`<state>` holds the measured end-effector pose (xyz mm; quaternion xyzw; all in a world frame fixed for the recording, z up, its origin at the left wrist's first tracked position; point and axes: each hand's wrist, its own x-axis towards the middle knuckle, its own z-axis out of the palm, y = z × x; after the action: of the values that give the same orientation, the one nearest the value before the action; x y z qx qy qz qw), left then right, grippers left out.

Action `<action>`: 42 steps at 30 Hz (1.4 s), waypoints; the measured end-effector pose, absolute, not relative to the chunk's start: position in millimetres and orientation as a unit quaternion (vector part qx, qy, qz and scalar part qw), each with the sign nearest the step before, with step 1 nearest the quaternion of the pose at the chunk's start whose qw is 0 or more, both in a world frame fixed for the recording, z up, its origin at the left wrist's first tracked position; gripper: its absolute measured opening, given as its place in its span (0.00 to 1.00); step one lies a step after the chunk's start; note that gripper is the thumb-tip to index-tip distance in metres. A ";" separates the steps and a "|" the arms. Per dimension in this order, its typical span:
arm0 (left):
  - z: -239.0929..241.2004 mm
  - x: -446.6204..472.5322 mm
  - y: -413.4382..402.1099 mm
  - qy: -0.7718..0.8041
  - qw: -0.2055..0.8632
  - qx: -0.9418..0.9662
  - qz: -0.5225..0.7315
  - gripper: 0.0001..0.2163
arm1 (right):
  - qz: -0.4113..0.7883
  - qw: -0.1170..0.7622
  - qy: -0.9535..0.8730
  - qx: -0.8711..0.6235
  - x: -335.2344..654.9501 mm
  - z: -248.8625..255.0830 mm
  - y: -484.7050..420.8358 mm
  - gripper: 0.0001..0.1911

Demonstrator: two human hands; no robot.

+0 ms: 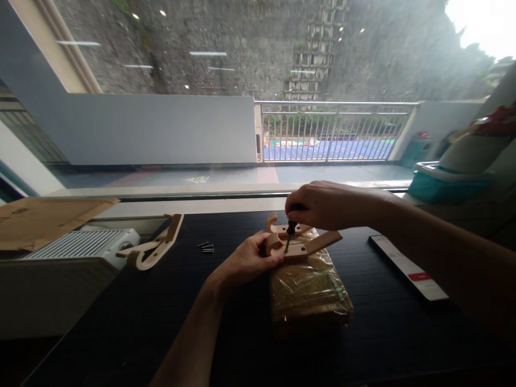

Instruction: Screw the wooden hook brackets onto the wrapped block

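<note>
My right hand (310, 204) is closed round the dark handle of a screwdriver (291, 228), which stands nearly upright. Its tip meets a hole near the curled end of a light wooden hook (296, 251). With fingers and thumb, my left hand (256, 255) grips that curled end. A second wooden hook (278, 228) lies just behind the first. Both rest on a block wrapped in brown tape and clear film (308, 290). Several screws (207, 247) lie on the black table to the left of my left hand.
More wooden hooks (155, 250) sit at the table's left edge, beside a white radiator (86, 244) and a cardboard sheet (48, 217). A phone (411, 266) lies on the right under my forearm. Behind the table runs a window sill, with a teal box (447, 183) at right.
</note>
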<state>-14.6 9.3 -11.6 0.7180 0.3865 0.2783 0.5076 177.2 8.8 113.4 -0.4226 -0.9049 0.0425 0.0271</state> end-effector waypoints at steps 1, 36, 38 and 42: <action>-11.2 -14.5 9.3 0.386 0.509 0.718 0.277 0.15 | 0.042 0.027 -0.901 -0.432 176.2 112.8 8.7 0.15; -9.0 -13.3 7.6 0.378 0.511 0.716 0.287 0.15 | 0.006 -0.008 -0.908 -0.418 174.4 126.9 -4.3 0.16; -8.6 -13.5 7.4 0.377 0.512 0.716 0.287 0.15 | 0.014 -0.012 -0.911 -0.412 173.5 126.2 -6.9 0.13; -8.0 -13.8 7.6 0.383 0.508 0.718 0.284 0.14 | -0.002 -0.022 -0.911 -0.411 170.9 120.2 -7.1 0.12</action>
<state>-13.8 7.6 -8.0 0.7178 0.3827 0.2842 0.5075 170.9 -7.1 120.2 -0.4109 -0.9114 -0.0022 -0.0218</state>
